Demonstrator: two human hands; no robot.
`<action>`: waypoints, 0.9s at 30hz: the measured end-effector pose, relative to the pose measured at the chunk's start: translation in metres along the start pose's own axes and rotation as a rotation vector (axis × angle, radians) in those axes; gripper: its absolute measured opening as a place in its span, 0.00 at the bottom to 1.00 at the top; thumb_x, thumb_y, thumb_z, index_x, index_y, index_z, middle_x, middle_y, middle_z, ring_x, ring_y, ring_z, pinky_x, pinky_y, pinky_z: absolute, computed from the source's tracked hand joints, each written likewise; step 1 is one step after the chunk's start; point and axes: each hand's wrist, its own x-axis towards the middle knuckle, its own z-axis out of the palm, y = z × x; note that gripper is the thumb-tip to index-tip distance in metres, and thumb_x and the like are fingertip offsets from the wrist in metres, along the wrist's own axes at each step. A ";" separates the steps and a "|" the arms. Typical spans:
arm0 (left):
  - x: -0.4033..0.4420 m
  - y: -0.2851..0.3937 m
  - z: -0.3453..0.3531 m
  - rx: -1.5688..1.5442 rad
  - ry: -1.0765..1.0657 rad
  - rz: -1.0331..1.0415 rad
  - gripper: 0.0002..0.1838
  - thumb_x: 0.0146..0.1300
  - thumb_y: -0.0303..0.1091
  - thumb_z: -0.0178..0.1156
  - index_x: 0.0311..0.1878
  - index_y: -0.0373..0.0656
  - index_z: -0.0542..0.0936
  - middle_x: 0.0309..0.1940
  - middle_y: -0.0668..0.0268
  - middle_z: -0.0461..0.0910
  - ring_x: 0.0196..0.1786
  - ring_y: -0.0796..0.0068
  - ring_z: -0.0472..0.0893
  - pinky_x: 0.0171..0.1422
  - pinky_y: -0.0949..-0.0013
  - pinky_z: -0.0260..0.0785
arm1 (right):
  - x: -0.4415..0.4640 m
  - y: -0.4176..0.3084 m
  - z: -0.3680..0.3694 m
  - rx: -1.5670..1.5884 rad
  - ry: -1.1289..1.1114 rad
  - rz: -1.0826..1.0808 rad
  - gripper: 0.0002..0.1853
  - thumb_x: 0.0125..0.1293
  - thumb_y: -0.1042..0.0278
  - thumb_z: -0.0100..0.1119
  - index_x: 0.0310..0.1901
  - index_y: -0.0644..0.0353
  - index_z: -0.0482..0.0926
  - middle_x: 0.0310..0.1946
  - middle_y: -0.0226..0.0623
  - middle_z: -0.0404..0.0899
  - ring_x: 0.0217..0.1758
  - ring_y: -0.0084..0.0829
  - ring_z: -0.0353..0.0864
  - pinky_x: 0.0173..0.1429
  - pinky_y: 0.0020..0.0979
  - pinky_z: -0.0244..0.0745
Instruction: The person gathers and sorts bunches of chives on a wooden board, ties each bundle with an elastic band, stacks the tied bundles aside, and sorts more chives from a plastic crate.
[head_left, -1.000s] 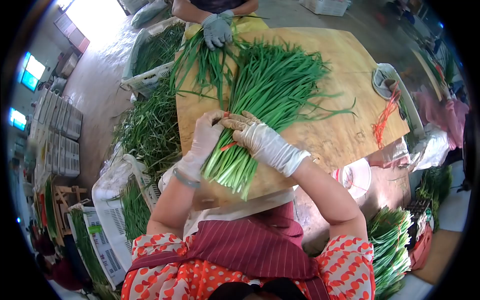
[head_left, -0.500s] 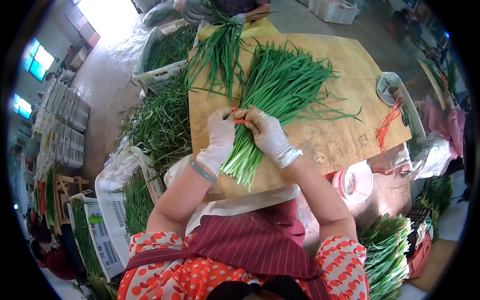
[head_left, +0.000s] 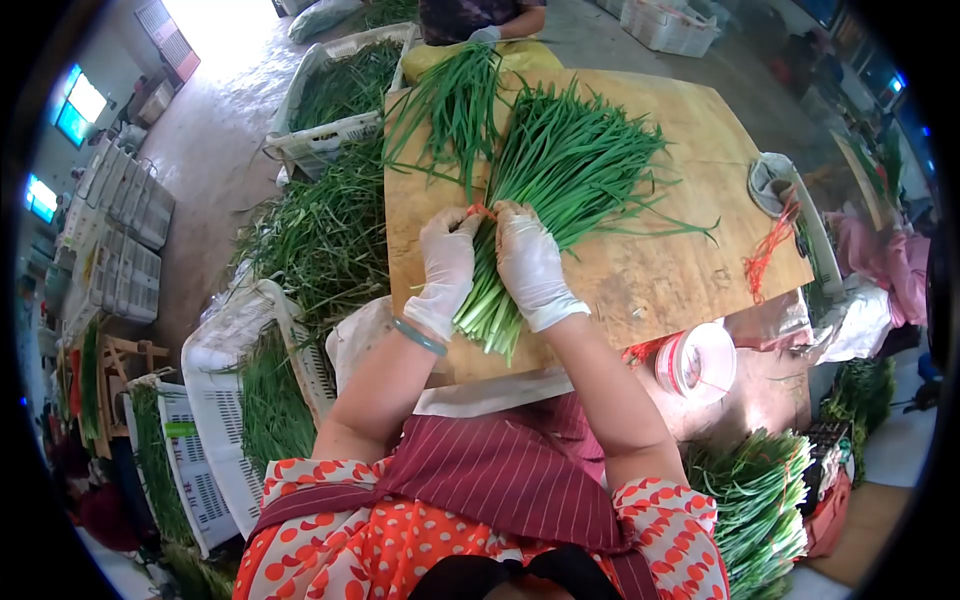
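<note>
A thick bunch of long green stalks (head_left: pixel 580 165) lies on the wooden board (head_left: pixel 690 250), its pale ends toward me. Over the bunch, near those ends, a red tie (head_left: pixel 481 211) runs between my two gloved hands. My left hand (head_left: pixel 448 258) is on the left side, fingertips closed on the tie. On the right side, my right hand (head_left: pixel 526 258) has its fingers pressed together at the tie's other end. A smaller heap of green leaves (head_left: pixel 452 105) rests at the board's far left, before a co-worker's gloved hand (head_left: pixel 485 36).
Crates of greens (head_left: pixel 335 132) stand left of the board, beside a loose pile (head_left: pixel 325 240). Red ties (head_left: pixel 770 255) lie on the board's right side. A white bucket (head_left: pixel 697 364) is below its right edge, with tied bunches (head_left: pixel 755 505) at lower right.
Both my hands have stayed at the bunch, and the right has turned more upright beside the left. The co-worker's hands have drawn back from the small heap, which now lies on the board.
</note>
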 end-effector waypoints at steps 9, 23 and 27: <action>-0.004 0.007 0.002 0.055 0.049 -0.117 0.05 0.53 0.26 0.62 0.31 0.35 0.81 0.23 0.57 0.79 0.25 0.70 0.76 0.33 0.68 0.66 | 0.014 -0.011 -0.006 -0.220 -0.219 0.029 0.06 0.54 0.76 0.50 0.33 0.64 0.75 0.31 0.46 0.77 0.38 0.42 0.79 0.48 0.37 0.74; -0.011 0.017 0.003 0.242 0.092 0.106 0.04 0.50 0.26 0.62 0.32 0.40 0.82 0.30 0.55 0.79 0.35 0.57 0.79 0.41 0.62 0.69 | 0.018 -0.015 -0.009 -0.222 -0.281 0.026 0.04 0.55 0.76 0.50 0.30 0.63 0.75 0.29 0.47 0.77 0.35 0.45 0.79 0.39 0.39 0.75; -0.015 0.026 0.002 0.328 0.068 0.335 0.06 0.54 0.26 0.61 0.35 0.37 0.82 0.30 0.56 0.81 0.32 0.63 0.79 0.41 0.66 0.71 | 0.013 -0.010 -0.008 -0.160 -0.255 0.037 0.05 0.57 0.75 0.49 0.32 0.62 0.76 0.30 0.47 0.77 0.36 0.45 0.79 0.43 0.38 0.74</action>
